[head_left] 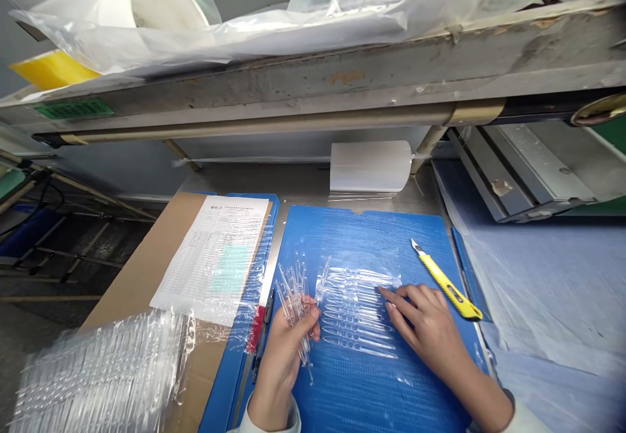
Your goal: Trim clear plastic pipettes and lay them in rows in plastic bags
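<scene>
My left hand (293,332) is closed round a bunch of thin clear plastic sticks (294,289), which fan out above and below the fingers. Just right of it, a row of similar clear pieces (359,312) lies side by side on a sheet of clear film (386,263) over the blue board (362,394). My right hand (423,319) has its fingers stretched out, the fingertips at the right ends of the upper pieces. Nothing shows in its grasp. One piece near the left hand stands slanted to the row.
A yellow utility knife (447,283) lies right of the row, blade bared. On the left are a printed sheet (215,257), cardboard (132,263) and wrapped clear sticks (102,374). A film roll (370,167) hangs behind the board, under a shelf edge (293,84).
</scene>
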Demonstrator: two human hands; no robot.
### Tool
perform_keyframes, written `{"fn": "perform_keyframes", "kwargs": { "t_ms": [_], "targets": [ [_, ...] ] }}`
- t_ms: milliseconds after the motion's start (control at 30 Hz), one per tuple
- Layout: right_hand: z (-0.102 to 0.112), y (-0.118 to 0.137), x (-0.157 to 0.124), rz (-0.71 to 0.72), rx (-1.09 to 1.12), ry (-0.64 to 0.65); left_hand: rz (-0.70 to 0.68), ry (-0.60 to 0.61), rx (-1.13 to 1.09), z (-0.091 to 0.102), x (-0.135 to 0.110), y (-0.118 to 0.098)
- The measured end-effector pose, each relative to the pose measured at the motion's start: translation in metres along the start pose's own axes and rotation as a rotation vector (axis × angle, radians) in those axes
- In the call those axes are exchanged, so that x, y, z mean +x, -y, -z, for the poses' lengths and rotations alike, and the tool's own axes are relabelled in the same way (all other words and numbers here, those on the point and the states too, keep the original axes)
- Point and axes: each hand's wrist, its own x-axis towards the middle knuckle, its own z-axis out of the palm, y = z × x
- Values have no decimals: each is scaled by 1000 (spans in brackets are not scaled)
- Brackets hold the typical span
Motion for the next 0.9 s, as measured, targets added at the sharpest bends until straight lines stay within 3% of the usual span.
{"fn": "perform_keyframes", "kwargs": {
  "t_ms": [367, 533, 667, 767, 900],
  "targets": [
    [-4, -8, 6, -20, -80, -12, -43, 34, 100, 0, 0, 1],
    [-3, -14, 12, -80, -131, -17, -20, 100, 291, -4, 2, -5],
    [10, -9, 25, -38, 120, -47, -64, 218, 498, -11, 7, -10],
    [21, -5, 32, 75, 330, 39, -103, 274, 560, -15, 10, -14],
    [26, -7, 32, 139, 380, 146, -87, 255, 527, -18, 16, -15]
  ]
}}
